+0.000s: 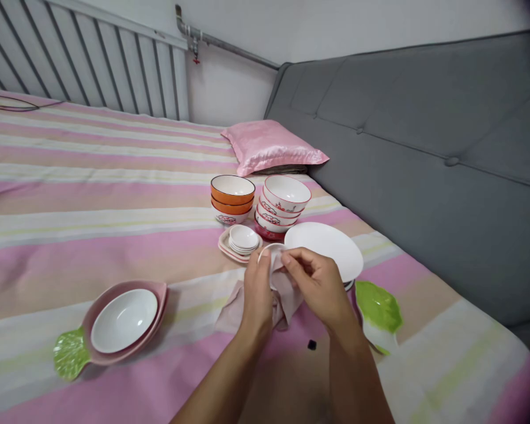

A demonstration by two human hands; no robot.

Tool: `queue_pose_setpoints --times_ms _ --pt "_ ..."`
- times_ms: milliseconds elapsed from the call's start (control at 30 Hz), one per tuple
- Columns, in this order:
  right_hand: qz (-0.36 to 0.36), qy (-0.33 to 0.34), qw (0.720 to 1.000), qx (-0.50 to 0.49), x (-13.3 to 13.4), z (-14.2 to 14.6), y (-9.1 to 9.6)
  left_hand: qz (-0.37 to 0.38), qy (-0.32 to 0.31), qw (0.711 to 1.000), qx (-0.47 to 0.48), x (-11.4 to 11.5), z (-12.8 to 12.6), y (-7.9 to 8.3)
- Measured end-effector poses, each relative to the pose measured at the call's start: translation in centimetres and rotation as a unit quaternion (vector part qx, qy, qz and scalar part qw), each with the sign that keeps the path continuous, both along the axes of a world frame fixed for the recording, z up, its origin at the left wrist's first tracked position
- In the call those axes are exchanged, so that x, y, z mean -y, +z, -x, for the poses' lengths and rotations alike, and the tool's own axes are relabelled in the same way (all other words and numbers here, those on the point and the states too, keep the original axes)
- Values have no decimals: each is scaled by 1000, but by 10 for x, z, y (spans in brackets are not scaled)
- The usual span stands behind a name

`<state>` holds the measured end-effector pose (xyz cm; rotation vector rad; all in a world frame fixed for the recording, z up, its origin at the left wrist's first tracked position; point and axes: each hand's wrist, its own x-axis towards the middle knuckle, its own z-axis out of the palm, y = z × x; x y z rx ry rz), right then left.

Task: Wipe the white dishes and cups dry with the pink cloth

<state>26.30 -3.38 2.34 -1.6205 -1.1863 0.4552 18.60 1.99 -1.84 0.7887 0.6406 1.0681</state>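
Observation:
My left hand (pixel 256 294) grips a small white saucer (pixel 269 250) together with a pale pink cloth (pixel 287 297) that hangs below it. My right hand (pixel 315 282) pinches the cloth against the saucer's rim. Both hands are held above the striped bedsheet (pixel 92 235), just in front of a stack of white plates (pixel 324 247). Behind them lie several small white saucers (pixel 242 238) on a pink-rimmed tray.
Two stacks of bowls stand further back, orange ones (pixel 232 197) and white ones with red pattern (pixel 282 206). A radish-shaped pink dish (pixel 115 324) holding a white bowl lies at the left. A green leaf dish (pixel 377 309) sits at the right. A pink pillow (pixel 271 144) and a grey headboard (pixel 424 147) lie behind.

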Motion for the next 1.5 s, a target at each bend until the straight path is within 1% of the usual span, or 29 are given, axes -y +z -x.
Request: queue_pose_setpoints --times_ms 67,133,200,267,367,500,600,667,733,833,1000,1133,1200,1333,1400,1500 --pt "11 24 998 65 2 3 4 60 -22 996 60 -1 -2 2" --pt "20 36 993 111 3 5 7 115 -33 988 100 -1 -3 6" --pt "21 30 991 129 4 6 8 151 -38 980 125 0 -2 11" --pt "16 8 992 122 4 6 6 173 -45 975 135 1 0 15" --pt "7 -51 993 103 1 5 0 180 -40 973 135 2 1 18" --pt "-5 -146 983 110 -6 5 -9 169 -6 975 146 1 2 19" --pt "18 -196 975 100 -9 7 -13 134 7 979 155 0 1 18" --pt "37 -209 973 86 -10 8 -14 109 13 981 161 -1 0 16" --pt "47 -205 975 75 -11 10 -14 92 22 981 167 -1 0 15" --pt "42 -171 984 43 -12 10 -14 83 28 982 166 -1 0 12" --pt "27 -98 993 -57 -12 5 -16 88 -1 987 136 1 1 11" --pt "36 -41 995 -82 -12 3 -17 88 -14 986 143 3 1 13" --pt "27 -40 995 -88 -13 4 -18 90 -11 983 160 3 0 15" --pt "-15 -76 994 -82 -15 7 -18 101 1 983 154 3 0 18" --pt "-27 -96 994 -49 -15 8 -17 89 4 987 135 3 1 18" --pt "-10 -106 994 22 -14 9 -13 40 -10 996 76 2 3 14"
